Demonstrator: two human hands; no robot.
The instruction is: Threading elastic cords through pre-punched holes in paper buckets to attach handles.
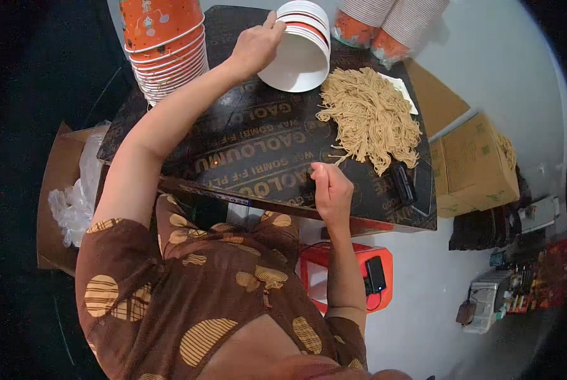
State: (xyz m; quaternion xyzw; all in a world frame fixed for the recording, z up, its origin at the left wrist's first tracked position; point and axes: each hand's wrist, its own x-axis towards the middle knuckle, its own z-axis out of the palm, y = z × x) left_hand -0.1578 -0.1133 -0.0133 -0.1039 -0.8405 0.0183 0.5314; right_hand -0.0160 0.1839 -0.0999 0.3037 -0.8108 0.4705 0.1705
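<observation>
Tabletop (245,123): dark, with a soft grey sheen; from where I stand, light seems to fall from above.
Left hand (257,47) and right hand (332,192): adequately lit; contours readable.
White bowl (294,66): bright interior, gentle shading.
Tan strands (369,120): individual lines distinguishable; small shadows between.
Wall (517,69): pale, darkening toward the rim.
Floor (413,323): bright, mildly glossy.
Left background (37,76): near black; detail lost.
Far-right items (536,278): dim, soft, hard to identify.
Fisheye rim: black corners, bluish fringe upper right, straight edges bowed.
</observation>
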